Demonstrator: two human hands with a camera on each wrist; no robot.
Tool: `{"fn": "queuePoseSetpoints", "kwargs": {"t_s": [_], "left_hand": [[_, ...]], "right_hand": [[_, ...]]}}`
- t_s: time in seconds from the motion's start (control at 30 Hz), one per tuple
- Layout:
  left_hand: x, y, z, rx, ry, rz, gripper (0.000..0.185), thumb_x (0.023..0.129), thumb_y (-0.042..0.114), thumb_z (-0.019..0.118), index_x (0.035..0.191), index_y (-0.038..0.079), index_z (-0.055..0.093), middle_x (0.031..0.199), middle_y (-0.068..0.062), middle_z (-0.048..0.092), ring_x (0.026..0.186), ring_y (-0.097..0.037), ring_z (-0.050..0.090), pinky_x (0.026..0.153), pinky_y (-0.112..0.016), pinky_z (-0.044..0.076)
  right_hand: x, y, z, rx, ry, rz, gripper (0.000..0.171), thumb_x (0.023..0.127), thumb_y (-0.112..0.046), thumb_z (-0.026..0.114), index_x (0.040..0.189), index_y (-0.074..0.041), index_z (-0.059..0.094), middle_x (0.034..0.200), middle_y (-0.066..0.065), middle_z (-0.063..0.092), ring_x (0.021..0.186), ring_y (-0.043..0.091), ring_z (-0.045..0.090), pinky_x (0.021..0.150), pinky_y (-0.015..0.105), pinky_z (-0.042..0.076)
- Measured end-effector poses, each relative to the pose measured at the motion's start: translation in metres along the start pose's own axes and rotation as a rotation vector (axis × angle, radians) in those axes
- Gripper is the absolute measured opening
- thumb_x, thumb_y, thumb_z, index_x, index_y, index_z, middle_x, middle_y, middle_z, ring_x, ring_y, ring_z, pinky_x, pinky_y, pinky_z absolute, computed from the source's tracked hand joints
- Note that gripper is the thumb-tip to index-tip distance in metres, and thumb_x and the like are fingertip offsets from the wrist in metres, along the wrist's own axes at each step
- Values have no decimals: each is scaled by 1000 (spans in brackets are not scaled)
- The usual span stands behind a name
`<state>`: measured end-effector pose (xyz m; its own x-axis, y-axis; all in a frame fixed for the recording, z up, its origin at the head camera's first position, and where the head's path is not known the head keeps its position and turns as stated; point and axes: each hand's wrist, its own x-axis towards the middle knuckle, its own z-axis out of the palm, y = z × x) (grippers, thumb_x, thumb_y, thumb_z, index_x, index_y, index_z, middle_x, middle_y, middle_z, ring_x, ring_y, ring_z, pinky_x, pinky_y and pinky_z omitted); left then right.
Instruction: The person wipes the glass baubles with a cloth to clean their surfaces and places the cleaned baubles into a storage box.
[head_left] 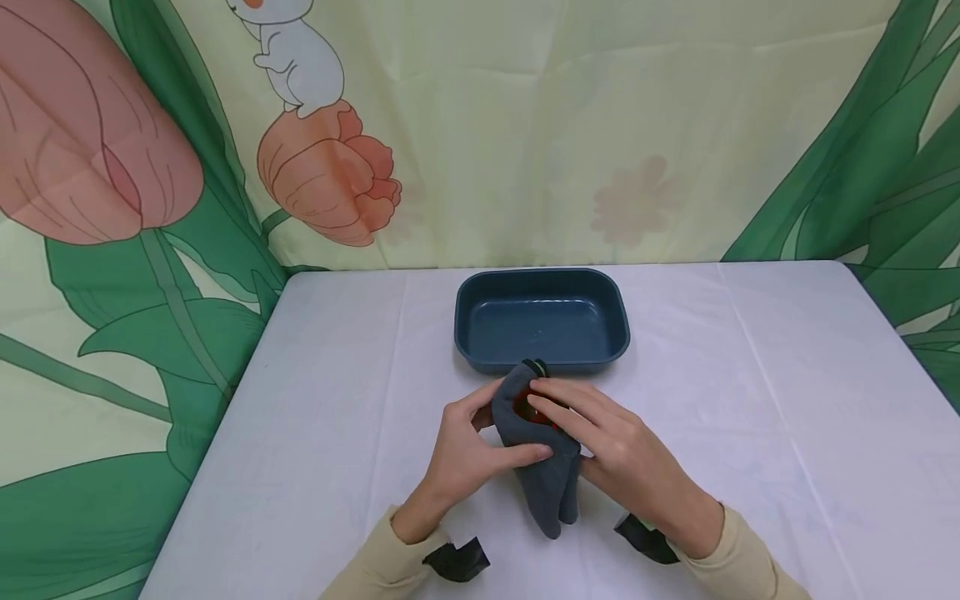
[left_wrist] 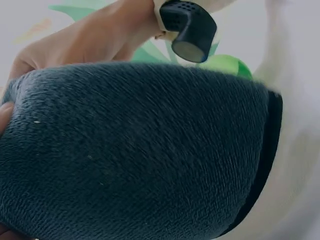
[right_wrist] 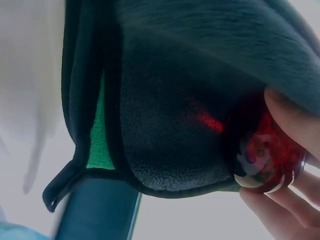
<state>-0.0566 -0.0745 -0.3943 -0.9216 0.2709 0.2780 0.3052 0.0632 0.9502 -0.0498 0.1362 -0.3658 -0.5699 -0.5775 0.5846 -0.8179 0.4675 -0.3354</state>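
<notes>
Here, grey cloth pouch (head_left: 543, 454) lengthwise toward the tray (head_left: 480, 308).

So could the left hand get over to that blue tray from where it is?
Probably yes: the blue tray sits just beyond the left hand with nothing between, though that hand is gripping the grey cloth.

Soft dark grey fleece cloth (head_left: 542, 467) is covering most of a small red glossy object (right_wrist: 267, 145); its shape isn't readable. Cloth is overrunning the left wrist view's edges. Right hand (head_left: 615, 454) fingertips (right_wrist: 290, 117) are getting cropped at the right wrist view's edge.
</notes>
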Motion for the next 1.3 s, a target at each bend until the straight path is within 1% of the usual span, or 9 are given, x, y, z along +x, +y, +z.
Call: {"fn": "queuePoseSetpoints", "kwargs": {"t_s": [0.13, 0.3, 0.5, 0.67, 0.73, 0.8, 0.9, 1.03, 1.3], "left_hand": [[0, -1, 0, 0, 18, -12, 65, 73, 12, 88, 132, 18, 63, 125, 0, 68, 108, -17, 67, 83, -33, 60], [2, -1, 1, -41, -4, -20, 68, 74, 10, 88, 136, 18, 60, 130, 0, 66, 113, -18, 65, 86, -34, 60], [3, 0, 1, -95, -69, -14, 79, 71, 15, 90, 141, 18, 54, 137, -3, 61, 120, -20, 61, 98, -37, 55], [5, 0, 3, -88, -88, 38, 80, 70, 7, 90, 141, 16, 54, 135, -4, 62, 118, -20, 63, 96, -41, 55], [4, 0, 3, -81, -70, 56, 78, 70, 5, 90, 139, 15, 56, 132, -5, 63, 113, -20, 66, 93, -39, 57], [3, -1, 3, -71, -45, 65, 76, 69, 5, 90, 137, 14, 58, 129, -6, 65, 109, -20, 68, 90, -36, 59], [1, -1, 2, -60, -17, 68, 74, 69, 6, 91, 135, 14, 59, 127, -6, 67, 106, -20, 69, 87, -35, 60], [0, 0, 0, -35, 1, 90, 72, 69, 7, 91, 134, 13, 60, 125, -6, 68, 105, -20, 69, 86, -35, 60], [1, 3, 0, -23, 3, 123, 73, 68, 5, 91, 134, 10, 60, 126, -7, 68, 109, -21, 67, 89, -36, 59]], "right_hand": [[0, -1, 1, 0, 2, 6, 61, 78, -8, 84, 134, -4, 61, 138, 12, 59, 124, 26, 58, 112, 21, 39], [1, -3, 0, 1, 5, 33, 74, 64, 3, 90, 133, -4, 62, 138, 11, 59, 124, 27, 58, 111, 21, 39], [1, -3, 3, 1, 47, 1, 75, 63, 15, 84, 132, -3, 62, 138, 13, 59, 125, 28, 58, 112, 21, 39], [0, -3, 2, 4, 64, -14, 40, 95, -9, 65, 134, -4, 61, 139, 13, 58, 125, 28, 57, 113, 23, 39], [-1, -3, 2, 5, 49, -11, 39, 98, -19, 58, 135, -5, 61, 140, 12, 57, 126, 27, 57, 112, 24, 39], [-1, -3, 1, 5, 18, -7, 43, 94, -14, 66, 136, -7, 59, 141, 11, 56, 128, 26, 56, 112, 24, 40], [-1, 0, -1, 23, -42, -13, 67, 78, -2, 83, 139, -8, 57, 144, 10, 54, 130, 25, 53, 110, 23, 41], [-1, 3, -6, 89, -114, 10, 86, 65, 4, 89, 142, -10, 54, 147, 8, 50, 134, 23, 48, 107, 20, 43], [0, 10, -10, 260, -34, 51, 73, 67, 19, 76, 133, -8, 62, 138, 8, 56, 128, 21, 51, 100, 11, 45]]}}
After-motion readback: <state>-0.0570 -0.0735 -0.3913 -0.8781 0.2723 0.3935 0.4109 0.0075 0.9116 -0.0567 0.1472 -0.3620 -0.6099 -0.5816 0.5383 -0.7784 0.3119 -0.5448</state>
